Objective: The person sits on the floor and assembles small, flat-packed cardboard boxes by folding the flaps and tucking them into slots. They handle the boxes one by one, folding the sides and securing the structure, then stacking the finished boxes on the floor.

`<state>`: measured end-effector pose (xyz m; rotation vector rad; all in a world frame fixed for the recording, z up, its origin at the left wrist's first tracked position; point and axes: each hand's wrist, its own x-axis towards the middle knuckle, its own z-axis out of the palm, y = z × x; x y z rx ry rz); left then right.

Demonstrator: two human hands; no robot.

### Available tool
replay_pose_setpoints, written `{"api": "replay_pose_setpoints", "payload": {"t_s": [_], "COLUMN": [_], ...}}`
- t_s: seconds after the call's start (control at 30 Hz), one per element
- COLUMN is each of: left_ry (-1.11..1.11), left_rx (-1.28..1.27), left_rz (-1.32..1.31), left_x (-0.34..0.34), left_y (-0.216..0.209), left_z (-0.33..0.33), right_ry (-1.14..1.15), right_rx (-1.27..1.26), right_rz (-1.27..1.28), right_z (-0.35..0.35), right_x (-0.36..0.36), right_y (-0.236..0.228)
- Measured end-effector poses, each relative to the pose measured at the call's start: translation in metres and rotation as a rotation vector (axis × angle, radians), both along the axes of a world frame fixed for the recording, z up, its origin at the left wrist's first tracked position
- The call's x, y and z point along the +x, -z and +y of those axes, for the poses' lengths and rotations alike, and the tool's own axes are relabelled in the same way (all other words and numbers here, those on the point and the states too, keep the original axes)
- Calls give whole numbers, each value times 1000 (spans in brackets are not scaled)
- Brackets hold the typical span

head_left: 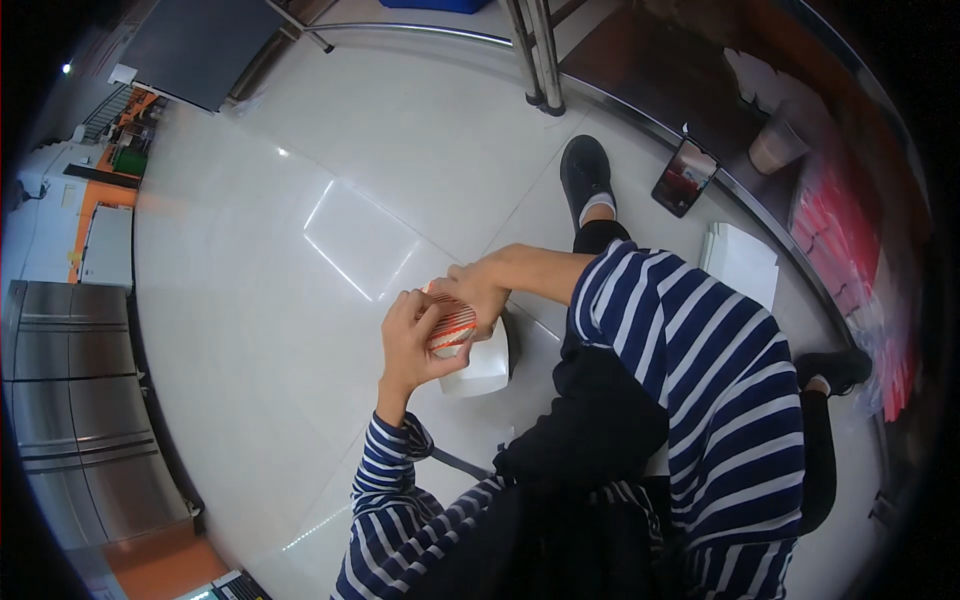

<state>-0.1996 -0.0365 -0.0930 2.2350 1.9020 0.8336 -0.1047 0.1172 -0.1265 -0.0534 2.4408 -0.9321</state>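
Observation:
Out in front of me, both hands grip a small paper piece (pixel 452 328) with orange and white stripes; whether it is a box or a cup I cannot tell. My left hand (pixel 406 342) is closed on its left side, thumb beneath and fingers bent over the top. From the right, my right hand (pixel 484 289) wraps its upper and right side, hiding part of it. Just below and behind the hands shows a white paper tray (pixel 482 372), its hollow inside facing up. What supports the tray is hidden.
At the right, a phone (pixel 686 177) leans on the edge of a dark low shelf (pixel 640 65). The shelf bears a plastic cup (pixel 778 148) and red plastic bags (pixel 838 250). White sheets (pixel 742 265) are stacked nearby. Metal legs (pixel 538 55) stand ahead; steel cabinets (pixel 82 400) line the left.

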Motion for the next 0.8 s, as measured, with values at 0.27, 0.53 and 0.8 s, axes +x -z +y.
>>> {"api": "replay_pose_setpoints", "payload": {"t_s": [0.27,0.53,0.8], "left_ry": [26,-198,-290], "left_rx": [82,238,166], "left_rz": [-58,-205,-310], "left_x": [-20,-19,-16], "left_y": [23,42,38], "left_z": [-17,-3,-1], "right_ry": [97,109,143], "right_rx": [20,-25,-82], "right_rz": [249,380,262], "right_z": [-13,-12,-12], "right_x": [3,1,-2], "right_y": [12,19,19]}}
